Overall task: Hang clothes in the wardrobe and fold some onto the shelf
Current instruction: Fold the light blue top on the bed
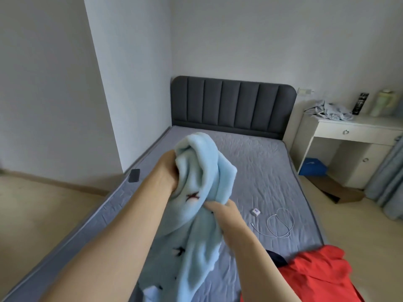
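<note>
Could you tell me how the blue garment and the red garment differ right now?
The blue garment is held up over the bed by the left hand and right hand; the red garment lies on the mattress, untouched. Blue looks fleecy with small dark motifs; red looks plain and smooth.

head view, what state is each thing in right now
light blue fleece garment: bunched, held up over the bed by both hands
left hand: grip closed on its upper part
right hand: grip closed on its lower part
red garment: crumpled on the bed's near corner
phone: flat on the mattress edge, screen dark
white cable: loosely coiled on the mattress
desk drawer: shut
grey cloth: heaped on the desk
</note>
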{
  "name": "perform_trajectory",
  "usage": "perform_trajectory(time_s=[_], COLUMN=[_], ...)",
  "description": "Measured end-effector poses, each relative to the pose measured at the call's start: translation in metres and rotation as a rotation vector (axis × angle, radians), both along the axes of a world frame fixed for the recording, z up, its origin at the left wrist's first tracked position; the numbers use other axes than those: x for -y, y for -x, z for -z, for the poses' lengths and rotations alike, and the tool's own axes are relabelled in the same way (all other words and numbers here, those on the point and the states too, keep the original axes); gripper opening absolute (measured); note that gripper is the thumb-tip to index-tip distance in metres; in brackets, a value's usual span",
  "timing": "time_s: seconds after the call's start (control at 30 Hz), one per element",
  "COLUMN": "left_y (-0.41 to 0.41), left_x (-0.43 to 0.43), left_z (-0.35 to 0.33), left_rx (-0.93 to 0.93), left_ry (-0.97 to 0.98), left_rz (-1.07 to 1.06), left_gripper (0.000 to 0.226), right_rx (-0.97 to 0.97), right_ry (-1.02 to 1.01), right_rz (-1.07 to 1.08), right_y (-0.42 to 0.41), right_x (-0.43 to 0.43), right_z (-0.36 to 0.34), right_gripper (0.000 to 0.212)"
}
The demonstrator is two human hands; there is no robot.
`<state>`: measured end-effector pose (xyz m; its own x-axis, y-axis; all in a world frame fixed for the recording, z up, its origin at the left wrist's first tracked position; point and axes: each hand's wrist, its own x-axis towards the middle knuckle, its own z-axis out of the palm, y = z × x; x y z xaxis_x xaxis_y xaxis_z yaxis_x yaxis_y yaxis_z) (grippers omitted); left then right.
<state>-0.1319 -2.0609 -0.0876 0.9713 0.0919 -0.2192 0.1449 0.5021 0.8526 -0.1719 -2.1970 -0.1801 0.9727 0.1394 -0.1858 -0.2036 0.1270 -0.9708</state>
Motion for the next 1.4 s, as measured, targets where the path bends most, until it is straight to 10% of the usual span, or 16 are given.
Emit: perform_trajectory(time_s=[0.1, 0.23, 0.3, 0.53, 0.73, 0.93, 1.03, 1.13, 1.3, 1.4], left_y=[0.006, 0.019, 0.028, 0.021, 0.010, 0.009, 0.018, 0.023, 0.025, 0.027], left_x=[-0.005, -0.005, -0.001, 0.003, 0.007, 0.006, 0.009, 0.006, -0.006, 0.004], left_z=[0.004, 0.037, 0.049, 0.055, 0.048, 0.052, 0.045, 0.051, 0.058, 0.067], left_rx=[0.063, 0.143, 0.069, -0.030, -0.034, 0.291, 0.609, 0.531, 0.472, 0.645], left_ry=[-0.008, -0.530, -0.676, -0.354, -0.189, -1.185, -1.116, -1.286, -1.723, -1.830], left_rz=[0.114, 0.387, 0.493, 0.312, 0.135, -0.246, 0.093, 0.603, 0.740, 0.567], left_gripper=[0.045, 0.092, 0.077, 0.012, 0.019, 0.011, 0.009, 0.047, 0.100, 0.092], right_rx=[0.014, -0.100, -0.152, -0.086, -0.018, -0.081, -0.132, -0.158, -0.249, -0.280], right_ry=[-0.132, -0.311, -0.421, -0.100, 0.305, 0.164, 0.081, 0.094, 0.125, 0.133], right_rz=[0.209, 0.365, 0.353, 0.044, 0.025, 0.268, 0.329, 0.352, 0.390, 0.395], right_y=[-0.005, -0.007, -0.006, 0.005, 0.006, -0.004, -0.009, -0.014, -0.019, -0.023], right_x=[0.001, 0.005, 0.007, 0.016, 0.026, 0.023, 0.019, 0.019, 0.027, 0.027], right_z=[-0.015, -0.030, -0.037, -0.044, -0.048, -0.044, -0.042, -0.043, -0.041, -0.040], right_gripper=[0.014, 0.004, 0.016, 0.053, 0.057, 0.016, 0.010, 0.010, 0.016, 0.007])
